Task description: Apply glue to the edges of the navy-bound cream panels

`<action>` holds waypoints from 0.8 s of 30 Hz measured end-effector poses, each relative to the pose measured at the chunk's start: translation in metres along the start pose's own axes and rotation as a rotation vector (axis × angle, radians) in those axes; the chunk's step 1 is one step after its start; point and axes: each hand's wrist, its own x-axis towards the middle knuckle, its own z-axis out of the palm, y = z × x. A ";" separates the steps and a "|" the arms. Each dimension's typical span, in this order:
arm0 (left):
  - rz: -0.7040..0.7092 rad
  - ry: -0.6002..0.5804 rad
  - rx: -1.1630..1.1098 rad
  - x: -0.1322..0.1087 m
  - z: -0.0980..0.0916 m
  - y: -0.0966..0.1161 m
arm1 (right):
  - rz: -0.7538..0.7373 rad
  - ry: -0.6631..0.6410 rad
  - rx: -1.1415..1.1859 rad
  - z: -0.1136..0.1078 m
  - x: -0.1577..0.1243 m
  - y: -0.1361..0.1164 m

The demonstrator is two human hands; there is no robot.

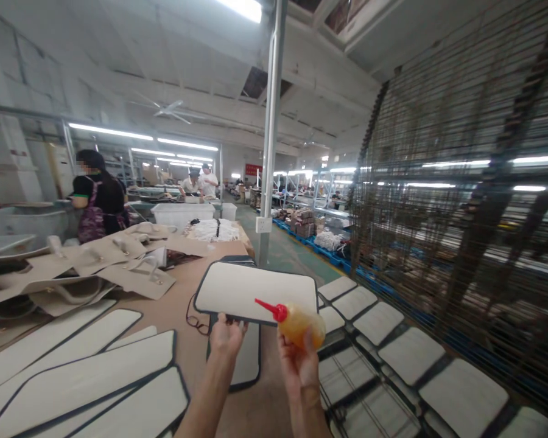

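Observation:
My left hand (226,337) pinches the near edge of a white rounded panel with dark trim (256,292), held up flat above the brown table (189,274). My right hand (299,365) grips a squeeze bottle of amber glue (299,322); its red nozzle points left over the panel's near edge. Another white panel (246,362) lies on the table under my hands.
Long white trimmed panels (73,377) lie at the left. Tan bag pieces (95,267) pile up behind them. A wire rack (383,359) on the right carries several white panels. A steel post (269,152) stands ahead. A person in black (95,198) works at the far left.

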 end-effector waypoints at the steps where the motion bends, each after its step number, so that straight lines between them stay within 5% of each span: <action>1: 0.003 0.019 -0.073 -0.001 0.003 -0.003 | -0.025 0.010 -0.015 -0.005 0.004 -0.005; 7: -0.175 -0.105 -0.314 -0.020 -0.013 -0.016 | -0.067 0.078 0.001 -0.012 0.018 -0.028; 11: -0.371 -0.337 -0.001 -0.036 -0.052 -0.017 | -0.067 0.125 0.015 -0.009 0.018 -0.038; 15: -0.414 -0.608 0.512 -0.061 -0.077 0.011 | -0.053 0.151 0.017 -0.004 0.014 -0.041; 18: -0.417 -0.803 0.756 -0.079 -0.063 0.048 | -0.070 0.153 0.024 -0.001 0.012 -0.044; 21: -0.415 -0.911 0.960 -0.080 -0.027 0.081 | -0.096 0.155 0.031 0.002 0.011 -0.047; 24: 0.092 -0.692 1.135 -0.056 0.022 0.094 | -0.107 0.169 0.026 0.004 0.009 -0.051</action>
